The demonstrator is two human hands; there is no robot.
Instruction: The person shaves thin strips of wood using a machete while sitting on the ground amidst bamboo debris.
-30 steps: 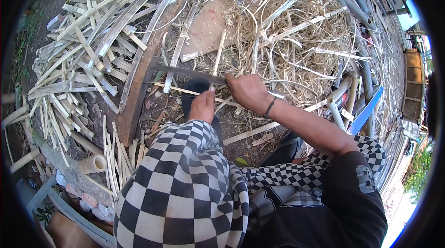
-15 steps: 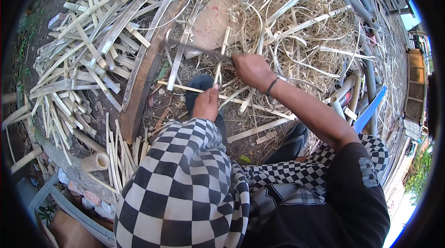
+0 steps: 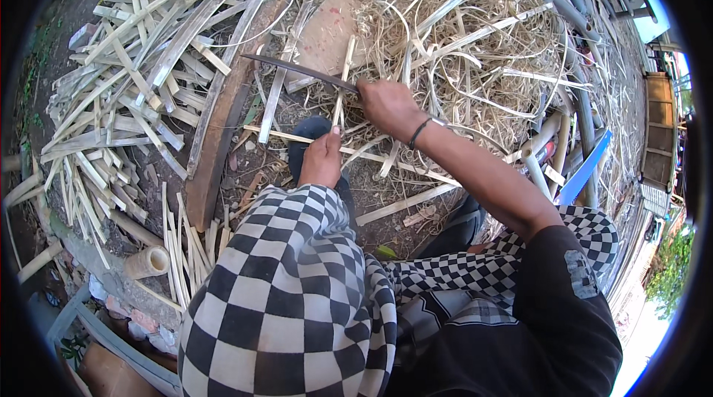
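Note:
My right hand [image 3: 391, 109] is closed round the handle of a long knife, whose dark blade [image 3: 293, 69] points left and crosses a narrow bamboo strip [image 3: 347, 61]. The strip's lower end is gripped by my left hand [image 3: 321, 161], thumb laid along it, just above my checked trouser leg. From there it slants away toward the shavings. The knife's handle is mostly hidden in my fist. Another thin bamboo strip [image 3: 416, 168] lies crosswise on the ground, partly behind my left hand.
Split bamboo pieces [image 3: 126, 100] are heaped at the left, beside a thick wooden beam [image 3: 215, 152]. Curly bamboo shavings [image 3: 460, 48] cover the far ground. A blue saw blade [image 3: 585, 170] leans near bamboo poles at the right. A cut bamboo tube [image 3: 147, 263] lies lower left.
The knife and my right hand have shifted slightly left, and the blade shows more clearly. My left hand still grips the strip. The whole view has shifted a little.

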